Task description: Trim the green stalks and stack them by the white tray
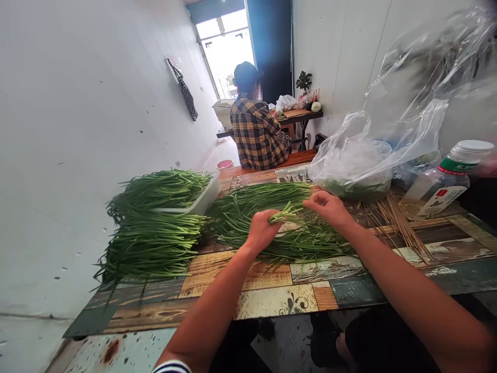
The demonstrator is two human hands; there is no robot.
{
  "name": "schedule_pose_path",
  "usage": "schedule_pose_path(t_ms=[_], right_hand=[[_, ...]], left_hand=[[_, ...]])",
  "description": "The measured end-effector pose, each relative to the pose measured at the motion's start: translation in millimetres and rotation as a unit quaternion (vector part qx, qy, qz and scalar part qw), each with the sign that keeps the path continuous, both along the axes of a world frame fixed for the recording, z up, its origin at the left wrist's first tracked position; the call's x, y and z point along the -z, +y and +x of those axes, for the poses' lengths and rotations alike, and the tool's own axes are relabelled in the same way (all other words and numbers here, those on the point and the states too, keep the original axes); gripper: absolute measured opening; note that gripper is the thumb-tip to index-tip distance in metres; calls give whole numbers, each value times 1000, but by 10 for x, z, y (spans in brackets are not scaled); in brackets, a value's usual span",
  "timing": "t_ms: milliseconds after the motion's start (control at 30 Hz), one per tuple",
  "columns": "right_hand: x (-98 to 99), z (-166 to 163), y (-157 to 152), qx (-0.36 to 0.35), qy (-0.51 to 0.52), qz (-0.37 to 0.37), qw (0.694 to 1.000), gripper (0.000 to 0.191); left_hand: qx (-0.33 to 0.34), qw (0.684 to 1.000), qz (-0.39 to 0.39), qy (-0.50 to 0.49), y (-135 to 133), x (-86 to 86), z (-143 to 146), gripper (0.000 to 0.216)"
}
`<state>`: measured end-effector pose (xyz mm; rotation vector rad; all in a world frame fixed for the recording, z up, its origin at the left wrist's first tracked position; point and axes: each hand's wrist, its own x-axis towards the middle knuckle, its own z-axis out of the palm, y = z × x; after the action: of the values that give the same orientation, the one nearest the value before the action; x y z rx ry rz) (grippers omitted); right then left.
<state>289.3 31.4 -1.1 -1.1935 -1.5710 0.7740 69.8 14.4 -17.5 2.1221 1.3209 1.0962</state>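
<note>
My left hand (pixel 262 229) is closed around a small bunch of garlic chives (pixel 288 212), their pale cut ends pointing up and to the right. Close to those ends, my right hand (pixel 328 208) has its thumb and fingers pinched together; whatever is between them is too small to make out. Under and behind both hands lie more chives (pixel 264 199), spread loosely over the table (pixel 264 303). A neat stack of chives (pixel 155 246) sits at the left, and further chives fill a white plastic tray (pixel 212 196) behind it.
Bamboo skewers (pixel 402 228) lie right of my right arm. Behind them stand a clear plastic bag (pixel 353 163) and a white-lidded plastic jar (pixel 446 181). A person in a plaid shirt (pixel 256 132) sits beyond the table, near another table (pixel 306 116). A white wall borders the left.
</note>
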Motion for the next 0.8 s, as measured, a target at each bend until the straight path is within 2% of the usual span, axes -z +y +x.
schedule_pose_path(t_ms=[67, 100, 233, 333, 400, 467, 567, 667, 800], right_hand=[[54, 8, -13, -43, -70, 15, 997, 44], [92, 31, 2, -41, -96, 22, 994, 46], [164, 135, 107, 70, -144, 86, 983, 48], [129, 60, 77, 67, -192, 155, 967, 40], [146, -45, 17, 20, -244, 203, 948, 33], [228, -127, -17, -23, -296, 236, 925, 29], [411, -141, 31, -49, -342, 247, 906, 29], [519, -84, 122, 3, -344, 244, 907, 39], [459, -56, 144, 92, -327, 263, 903, 49]], left_hand=[[11, 999, 19, 31, 2, 40, 20, 15], [16, 998, 33, 45, -4, 45, 29, 20], [3, 993, 107, 45, -50, -60, 37, 25], [-45, 988, 146, -36, -82, -252, 12, 15], [-83, 979, 154, -108, -83, -417, -16, 15], [-116, 964, 152, -183, -53, -604, -65, 24], [-130, 932, 144, -305, 50, -918, -214, 33], [-116, 886, 137, -427, 161, -1275, -466, 31], [-107, 839, 134, -516, 203, -1763, -873, 20]])
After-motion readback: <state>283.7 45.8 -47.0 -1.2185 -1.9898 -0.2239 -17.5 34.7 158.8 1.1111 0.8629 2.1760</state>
